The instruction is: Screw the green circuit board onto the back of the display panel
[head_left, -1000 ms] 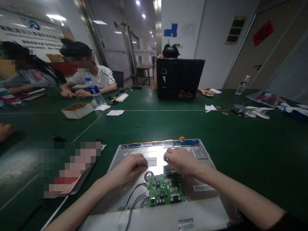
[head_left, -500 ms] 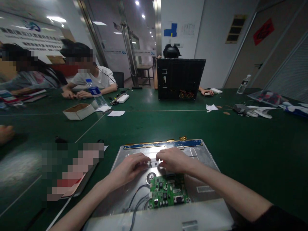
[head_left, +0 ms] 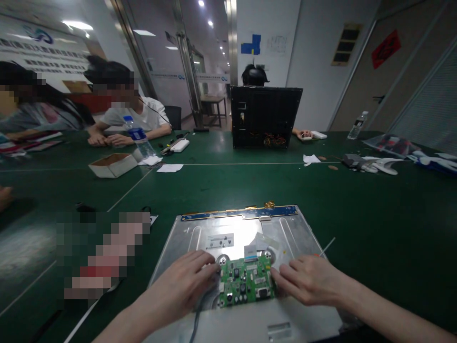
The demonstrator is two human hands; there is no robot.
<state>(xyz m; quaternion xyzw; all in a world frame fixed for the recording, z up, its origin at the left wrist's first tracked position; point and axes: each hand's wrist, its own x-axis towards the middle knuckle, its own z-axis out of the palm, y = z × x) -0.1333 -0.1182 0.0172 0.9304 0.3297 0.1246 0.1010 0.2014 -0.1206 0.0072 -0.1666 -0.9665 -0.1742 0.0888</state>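
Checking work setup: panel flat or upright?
Flat: the panel lies on the table, metal side up, with the green board between left hand and right hand.

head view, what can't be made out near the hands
Head view:
- Thin dark-grey cable: upper end hidden behind the left hand.
- Thin white rod: lower end hidden behind the right hand.
- Small dark bits on the silver metal panel: too small to identify.

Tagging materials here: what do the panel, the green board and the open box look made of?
Panel: probably bare, shiny metal; grey with bright glare.
Green board: likely coated circuit-board laminate; small components dot it.
Open box: seemingly matte card; whitish outside, brownish inside.
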